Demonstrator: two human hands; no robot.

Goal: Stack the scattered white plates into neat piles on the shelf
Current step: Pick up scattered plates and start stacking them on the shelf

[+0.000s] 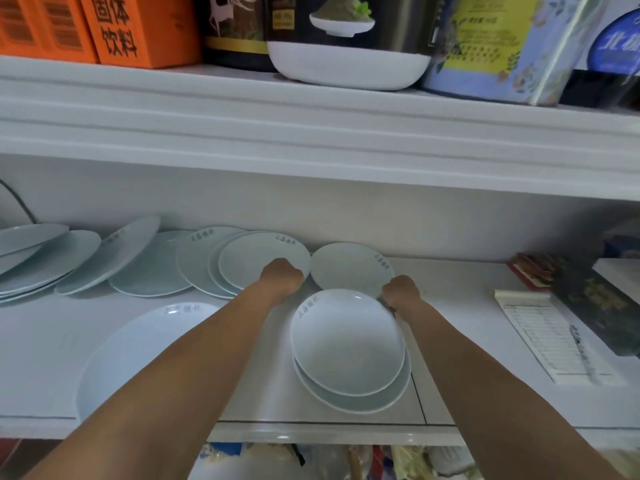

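Several white plates with grey lettering lie on the white shelf point(467, 393). A single plate point(349, 266) lies at the back centre. My left hand point(282, 277) curls at its left edge and my right hand point(401, 289) curls at its lower right edge; the fingers are hidden behind the knuckles. In front of that plate sits a pile of two plates point(346, 341). A large plate point(138, 351) lies front left, partly under my left forearm. Overlapping plates point(256, 261) are spread along the back, and more lean on each other at far left point(52, 258).
A notepad point(550, 334) with a pen on it and dark boxes point(595, 299) occupy the shelf's right end. The upper shelf carries orange boxes point(138, 29), a cooker box point(349, 39) and tins point(502, 46). A dark cable point(17, 199) hangs at far left.
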